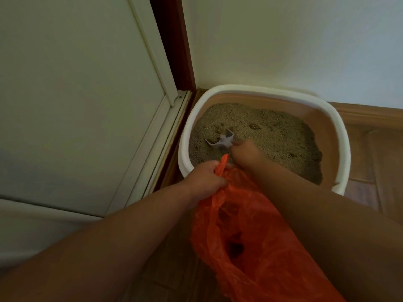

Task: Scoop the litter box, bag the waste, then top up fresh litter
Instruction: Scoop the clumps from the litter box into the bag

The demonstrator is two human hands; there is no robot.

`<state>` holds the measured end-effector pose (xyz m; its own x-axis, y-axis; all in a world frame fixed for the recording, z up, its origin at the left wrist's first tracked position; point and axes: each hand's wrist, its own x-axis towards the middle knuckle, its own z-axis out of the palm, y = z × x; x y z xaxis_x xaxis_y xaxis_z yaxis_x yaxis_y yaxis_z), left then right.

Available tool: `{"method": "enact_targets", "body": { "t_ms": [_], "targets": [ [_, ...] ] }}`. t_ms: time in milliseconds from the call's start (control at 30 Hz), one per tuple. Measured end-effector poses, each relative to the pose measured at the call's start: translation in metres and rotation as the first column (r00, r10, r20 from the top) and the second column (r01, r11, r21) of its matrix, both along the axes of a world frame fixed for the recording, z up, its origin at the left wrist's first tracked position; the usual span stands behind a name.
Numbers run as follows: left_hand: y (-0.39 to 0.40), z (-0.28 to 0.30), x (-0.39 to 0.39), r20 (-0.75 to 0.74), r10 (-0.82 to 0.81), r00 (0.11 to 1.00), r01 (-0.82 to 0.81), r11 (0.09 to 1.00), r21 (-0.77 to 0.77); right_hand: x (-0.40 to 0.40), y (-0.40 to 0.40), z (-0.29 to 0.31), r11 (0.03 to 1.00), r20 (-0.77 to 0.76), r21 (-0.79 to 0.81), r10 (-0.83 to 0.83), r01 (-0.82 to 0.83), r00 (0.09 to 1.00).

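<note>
A person crouches over a litter box [340, 136] set on a wood floor [375, 153] in a corner, between a pale door [76, 94] and a white wall [283, 40]; the box has a white rim and tan inner walls and holds a bed of grey-brown litter [272, 136] with several darker clumps [255, 126] on its surface. The right hand [244, 152] reaches over the near rim and is closed around the handle of a grey scoop [220, 140]; the scoop's head is dug into the litter in the near-left part of the box, its side walls standing up out of the grains, and whether it carries anything cannot be told. The left hand [205, 177] hangs just outside the near rim, fist clenched on the bunched edge of an orange plastic bag [250, 240]; a twist of the bag's handle pokes up above the knuckles, close to the right hand. The bag droops below and between both forearms with its mouth held partly agape; dark lumps show through the thin plastic low inside it. The light is dim and the edges of the view curve with the wide lens.
</note>
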<state>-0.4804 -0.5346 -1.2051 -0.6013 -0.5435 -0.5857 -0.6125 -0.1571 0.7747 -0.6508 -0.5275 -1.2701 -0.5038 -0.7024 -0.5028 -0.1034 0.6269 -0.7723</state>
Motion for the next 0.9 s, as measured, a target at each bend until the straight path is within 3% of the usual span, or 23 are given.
{"method": "enact_targets", "body": {
  "t_ms": [167,367,633,767,900],
  "targets": [
    [0.002,-0.001,0.000,-0.007,0.009,1.000,-0.009,1.000,0.026,0.001,0.025,-0.004,0.996,0.011,-0.093,-0.004,0.005,1.000],
    [0.002,-0.001,-0.002,0.007,0.025,1.000,-0.025,0.999,0.041,-0.035,0.073,0.012,0.992,0.155,-0.107,-0.043,0.060,0.987],
    [0.002,0.003,-0.005,0.033,0.013,0.999,-0.014,0.999,0.034,-0.081,0.116,0.032,0.982,0.184,-0.161,-0.072,0.102,0.980],
    [0.005,0.005,-0.004,0.027,0.025,0.999,-0.025,0.999,0.021,-0.079,0.117,0.036,0.985,0.109,-0.133,-0.099,0.113,0.989],
    [0.007,0.006,-0.003,0.024,0.022,0.999,-0.022,1.000,0.011,-0.079,0.112,0.033,0.998,-0.035,-0.007,-0.056,0.056,0.998]
  ]
}}
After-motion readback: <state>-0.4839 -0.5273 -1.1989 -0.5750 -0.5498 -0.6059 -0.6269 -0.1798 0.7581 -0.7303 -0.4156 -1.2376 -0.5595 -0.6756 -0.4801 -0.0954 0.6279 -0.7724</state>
